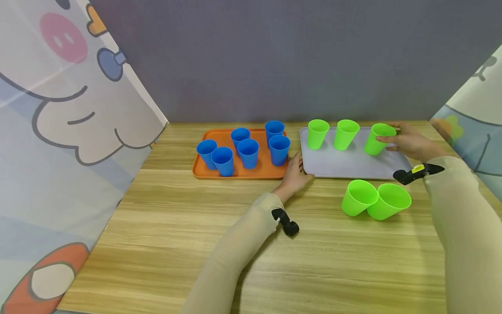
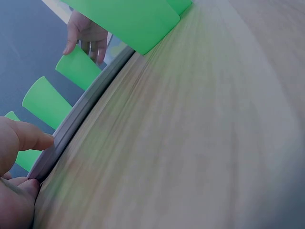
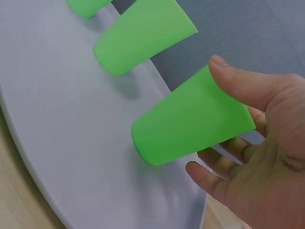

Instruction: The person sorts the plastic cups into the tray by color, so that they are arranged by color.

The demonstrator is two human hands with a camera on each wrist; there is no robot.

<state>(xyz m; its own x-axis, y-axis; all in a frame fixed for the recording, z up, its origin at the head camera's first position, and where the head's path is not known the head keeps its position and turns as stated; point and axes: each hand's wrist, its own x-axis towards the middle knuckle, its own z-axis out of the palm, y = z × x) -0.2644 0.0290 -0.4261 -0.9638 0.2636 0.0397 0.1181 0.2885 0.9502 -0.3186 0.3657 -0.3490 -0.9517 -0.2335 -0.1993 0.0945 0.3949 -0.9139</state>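
A green cup [image 1: 377, 138] stands at the far right of the grey tray [image 1: 345, 168], our right hand [image 1: 409, 141] wrapped about it, thumb on the near side and fingers loosely round the back; the right wrist view shows its base [image 3: 147, 143] down on the tray and the fingers [image 3: 209, 176] barely pressing. Two more green cups [image 1: 331, 133] stand in line to its left on the same tray. Our left hand [image 1: 295, 172] rests at the tray's near left corner, thumb over the rim and fingers relaxed, steadying it. Two green cups [image 1: 374, 199] wait on the table [image 1: 251, 253] just in front of the tray, touching. Six blue cups [image 1: 245, 148] fill the orange tray [image 1: 204, 171] beside it. To do this well, we judge, we should let the cup go straight upward, keep it in line with its neighbours, and hold the tray steady.
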